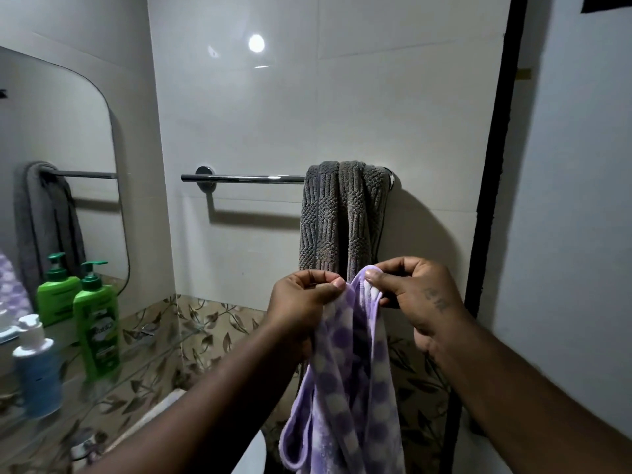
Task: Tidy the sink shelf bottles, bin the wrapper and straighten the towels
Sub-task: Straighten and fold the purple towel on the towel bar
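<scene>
A purple and white checked towel (349, 378) hangs from both my hands in front of the wall. My left hand (304, 299) pinches its top edge on the left, and my right hand (413, 295) pinches the top edge on the right, close together. Behind them a grey ribbed towel (342, 217) hangs bunched at the right end of a chrome towel bar (242, 178). On the glass shelf (143, 364) at the left stand a green pump bottle (97, 326) and a blue bottle with a white cap (37, 371).
A mirror (51, 148) on the left wall reflects the grey towel and the green bottle. A white basin edge (253, 453) shows below my left arm. A black door frame (496, 165) runs down the right side.
</scene>
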`<state>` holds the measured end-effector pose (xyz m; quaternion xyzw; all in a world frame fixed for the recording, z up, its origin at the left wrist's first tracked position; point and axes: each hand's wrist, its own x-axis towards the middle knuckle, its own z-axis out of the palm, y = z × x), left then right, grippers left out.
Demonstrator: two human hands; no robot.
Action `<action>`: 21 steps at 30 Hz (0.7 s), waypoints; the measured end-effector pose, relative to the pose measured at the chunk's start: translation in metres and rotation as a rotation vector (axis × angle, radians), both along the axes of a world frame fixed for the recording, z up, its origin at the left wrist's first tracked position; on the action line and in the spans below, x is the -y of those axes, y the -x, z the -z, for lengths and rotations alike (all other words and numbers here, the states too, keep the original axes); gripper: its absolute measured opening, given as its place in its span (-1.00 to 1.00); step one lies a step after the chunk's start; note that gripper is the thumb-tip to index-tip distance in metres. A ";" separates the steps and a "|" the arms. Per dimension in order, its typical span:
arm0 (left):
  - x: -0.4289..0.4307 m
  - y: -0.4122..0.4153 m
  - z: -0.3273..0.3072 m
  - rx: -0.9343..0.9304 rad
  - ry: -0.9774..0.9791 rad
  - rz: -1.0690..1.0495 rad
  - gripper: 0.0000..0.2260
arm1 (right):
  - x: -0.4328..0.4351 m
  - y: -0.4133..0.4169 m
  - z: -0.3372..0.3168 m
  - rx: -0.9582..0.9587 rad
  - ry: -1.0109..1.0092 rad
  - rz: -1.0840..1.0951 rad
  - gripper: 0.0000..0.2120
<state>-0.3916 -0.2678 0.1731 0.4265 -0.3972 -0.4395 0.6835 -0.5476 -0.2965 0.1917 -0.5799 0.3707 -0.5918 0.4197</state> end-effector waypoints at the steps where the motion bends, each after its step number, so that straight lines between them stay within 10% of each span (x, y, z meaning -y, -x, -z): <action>1: 0.001 0.000 0.003 0.018 -0.005 -0.027 -0.86 | -0.001 -0.003 0.005 -0.022 0.005 -0.002 -0.92; 21: -0.007 0.019 0.019 -0.251 -0.142 0.046 -0.80 | 0.005 -0.007 0.034 0.013 -0.016 0.095 -0.97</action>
